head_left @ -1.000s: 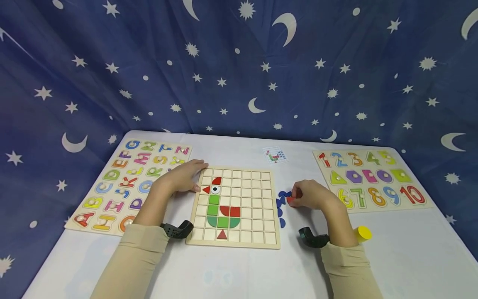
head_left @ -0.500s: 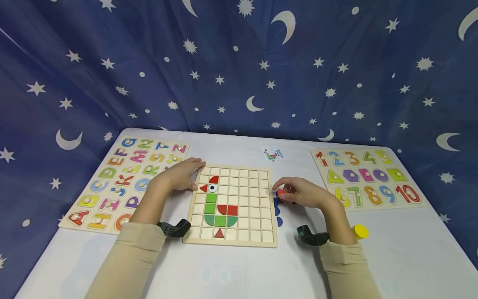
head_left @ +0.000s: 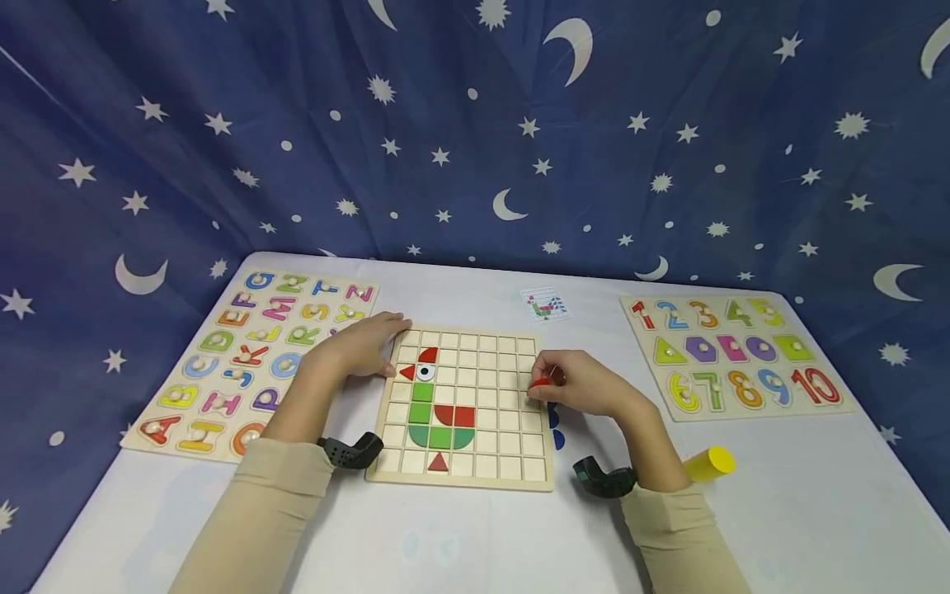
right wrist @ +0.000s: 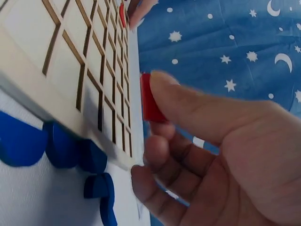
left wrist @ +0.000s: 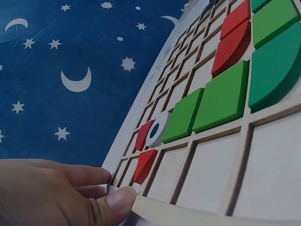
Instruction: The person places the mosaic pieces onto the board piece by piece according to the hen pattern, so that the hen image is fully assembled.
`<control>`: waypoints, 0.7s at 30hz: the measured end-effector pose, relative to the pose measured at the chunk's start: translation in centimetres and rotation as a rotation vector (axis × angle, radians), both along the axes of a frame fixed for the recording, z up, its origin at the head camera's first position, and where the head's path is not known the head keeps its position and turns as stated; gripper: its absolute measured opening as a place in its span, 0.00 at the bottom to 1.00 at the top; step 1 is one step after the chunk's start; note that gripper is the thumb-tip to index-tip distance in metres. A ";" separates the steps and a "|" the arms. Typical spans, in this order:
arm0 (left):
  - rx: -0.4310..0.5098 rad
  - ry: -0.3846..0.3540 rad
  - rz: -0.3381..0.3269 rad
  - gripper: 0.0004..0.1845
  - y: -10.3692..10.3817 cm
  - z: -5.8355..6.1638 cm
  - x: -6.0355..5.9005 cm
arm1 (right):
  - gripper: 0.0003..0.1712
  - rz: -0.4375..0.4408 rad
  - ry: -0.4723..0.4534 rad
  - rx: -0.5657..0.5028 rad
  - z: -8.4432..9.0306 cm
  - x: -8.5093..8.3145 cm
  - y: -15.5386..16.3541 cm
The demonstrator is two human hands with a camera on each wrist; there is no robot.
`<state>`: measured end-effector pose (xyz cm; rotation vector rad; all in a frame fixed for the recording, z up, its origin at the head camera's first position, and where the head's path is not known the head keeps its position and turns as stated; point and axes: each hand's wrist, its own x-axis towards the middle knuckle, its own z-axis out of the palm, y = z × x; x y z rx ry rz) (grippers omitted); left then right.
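Bracing the grid board [head_left: 487,398], apparently
Left hand [head_left: 359,348] spreads along one edge; right hand [head_left: 584,383] pinches a red piece [right wrist: 148,102] near the opposite

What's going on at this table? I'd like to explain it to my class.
A person's right hand pinches a red piece by the right edge of a wooden grid board, while the left hand touches the board's upper left edge. Mostly red and green pieces form a bird-like figure in the grid. Blue pieces lie beside the board, and a picture card lies beyond it.
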<state>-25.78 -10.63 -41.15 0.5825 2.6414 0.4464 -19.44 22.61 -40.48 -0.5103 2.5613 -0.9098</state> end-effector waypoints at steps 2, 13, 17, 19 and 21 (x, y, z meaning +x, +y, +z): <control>-0.002 0.000 0.001 0.43 0.0 0.0 0.0 | 0.06 0.015 0.017 -0.004 0.1 0.0 -0.2; 0.000 -0.004 -0.010 0.43 0.0 -0.3 -0.3 | 0.04 0.081 0.120 -0.016 -0.3 0.2 -1.0; -0.003 0.008 -0.019 0.43 0.0 -0.3 -0.4 | 0.03 0.048 0.108 -0.034 -0.2 0.2 -1.4; -0.006 0.006 -0.015 0.43 0.0 -0.2 -0.4 | 0.03 0.028 0.089 -0.059 -0.2 0.2 -1.6; -0.006 0.001 -0.010 0.43 0.0 -0.2 -0.4 | 0.04 0.017 0.070 -0.085 -0.2 0.2 -1.9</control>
